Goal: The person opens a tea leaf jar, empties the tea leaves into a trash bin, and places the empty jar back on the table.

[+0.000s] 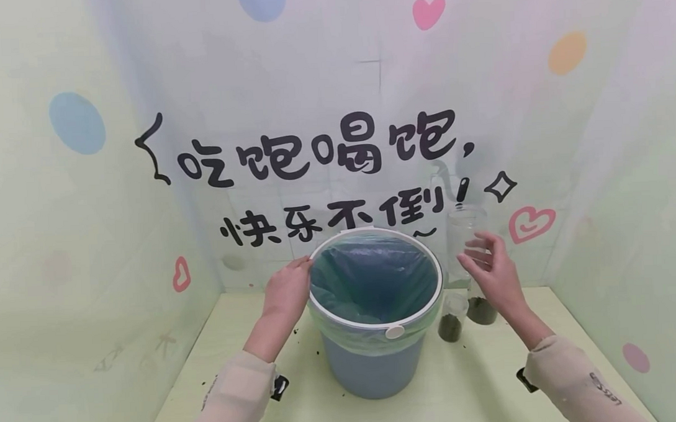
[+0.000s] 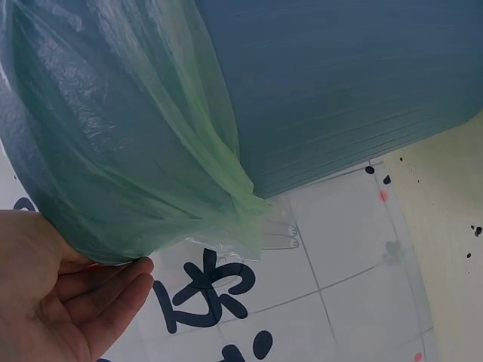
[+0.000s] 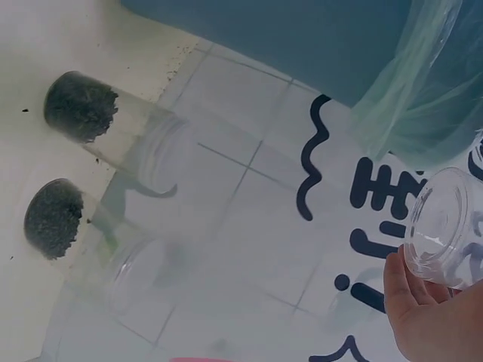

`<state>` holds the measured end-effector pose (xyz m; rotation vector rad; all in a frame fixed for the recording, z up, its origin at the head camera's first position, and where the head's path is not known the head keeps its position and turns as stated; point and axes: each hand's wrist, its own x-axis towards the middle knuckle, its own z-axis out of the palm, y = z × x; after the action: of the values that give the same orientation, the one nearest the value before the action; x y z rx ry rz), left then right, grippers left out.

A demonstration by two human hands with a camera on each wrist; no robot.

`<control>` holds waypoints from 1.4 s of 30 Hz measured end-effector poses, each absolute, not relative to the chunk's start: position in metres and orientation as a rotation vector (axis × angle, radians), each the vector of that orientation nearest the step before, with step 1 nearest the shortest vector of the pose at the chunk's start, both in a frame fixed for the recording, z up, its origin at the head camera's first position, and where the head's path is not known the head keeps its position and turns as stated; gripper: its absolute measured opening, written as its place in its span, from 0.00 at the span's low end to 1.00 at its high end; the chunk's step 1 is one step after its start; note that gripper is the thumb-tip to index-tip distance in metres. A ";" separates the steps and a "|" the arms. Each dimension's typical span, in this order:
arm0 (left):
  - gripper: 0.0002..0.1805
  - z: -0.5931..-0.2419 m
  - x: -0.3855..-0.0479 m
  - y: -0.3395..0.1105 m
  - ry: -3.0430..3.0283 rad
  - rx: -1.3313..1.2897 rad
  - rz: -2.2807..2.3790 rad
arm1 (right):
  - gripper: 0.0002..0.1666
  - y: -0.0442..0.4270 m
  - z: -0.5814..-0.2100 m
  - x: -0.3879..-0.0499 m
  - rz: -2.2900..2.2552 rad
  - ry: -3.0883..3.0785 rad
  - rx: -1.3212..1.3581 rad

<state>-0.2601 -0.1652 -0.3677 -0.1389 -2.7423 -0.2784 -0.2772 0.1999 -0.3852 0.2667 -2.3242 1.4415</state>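
A blue bin (image 1: pixel 371 371) stands upright, lined with a translucent green bag (image 1: pixel 341 291) folded over its white rim (image 1: pixel 437 263). My left hand (image 1: pixel 287 290) grips the rim's left side; in the left wrist view, that hand's (image 2: pixel 75 302) fingers lie against the bag (image 2: pixel 151 136). Right of the bin, my right hand (image 1: pixel 493 271) holds a clear jar (image 1: pixel 464 222) above the table. In the right wrist view, the fingers of this hand (image 3: pixel 438 317) curl round the jar (image 3: pixel 441 219), which looks empty.
Two clear jars with dark crumbly contents, one small (image 1: pixel 450 327) and one taller (image 1: pixel 482 311), stand right of the bin on the pale table (image 1: pixel 445 400). Dark crumbs dot the tabletop. Printed fabric walls (image 1: pixel 322 69) enclose the back and sides.
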 end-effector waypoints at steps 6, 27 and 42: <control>0.19 -0.368 -0.261 -0.165 -2.749 -0.141 -0.275 | 0.39 0.208 -0.392 -0.280 1.407 -2.356 0.220; 0.18 -0.369 -0.260 -0.166 -2.730 -0.138 -0.264 | 0.41 0.229 -0.414 -0.283 1.375 -2.386 0.134; 0.18 -0.371 -0.261 -0.165 -2.719 -0.147 -0.244 | 0.44 0.245 -0.435 -0.281 1.347 -2.431 0.061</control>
<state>-0.2606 -0.1652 -0.3708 -0.1472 -2.7189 -0.2444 -0.2806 0.2448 -0.4348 0.0612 -2.4311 1.3472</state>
